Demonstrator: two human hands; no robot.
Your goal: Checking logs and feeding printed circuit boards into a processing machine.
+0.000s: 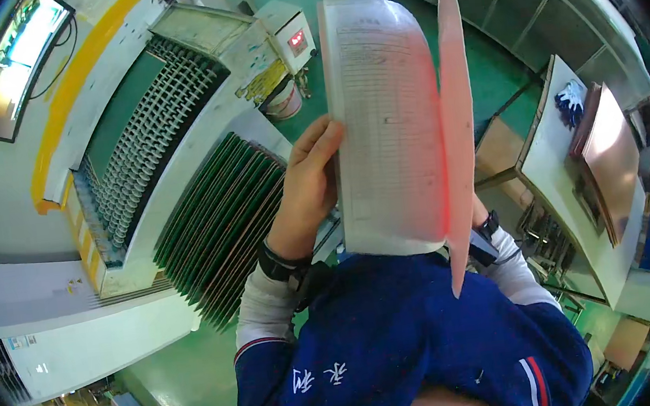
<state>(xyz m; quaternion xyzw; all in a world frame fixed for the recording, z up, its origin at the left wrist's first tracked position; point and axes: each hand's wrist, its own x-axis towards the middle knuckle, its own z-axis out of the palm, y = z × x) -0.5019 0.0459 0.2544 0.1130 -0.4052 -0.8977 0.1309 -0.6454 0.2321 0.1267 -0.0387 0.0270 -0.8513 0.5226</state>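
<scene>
An open paper booklet is held upright in front of my chest. Its white page [386, 125], printed with a ruled table, faces me. Along the page's right side a pink sheet [455, 110] stands nearly edge-on, like a cover folded back. My left hand [310, 177] is closed on the page's left edge, its fingers partly behind the paper. Only a sliver of my right hand [478, 209] shows beside the pink sheet; its fingers are hidden behind it. Dark bands circle both my wrists.
To the left is a machine with a bed of small rollers [155, 134]. Beside it, a row of green panels [224, 221] stands on edge. At right, copper-coloured sheets [612, 157] and a dark glove [570, 103] lie on a table [551, 171]. A screen [19, 65] hangs at upper left.
</scene>
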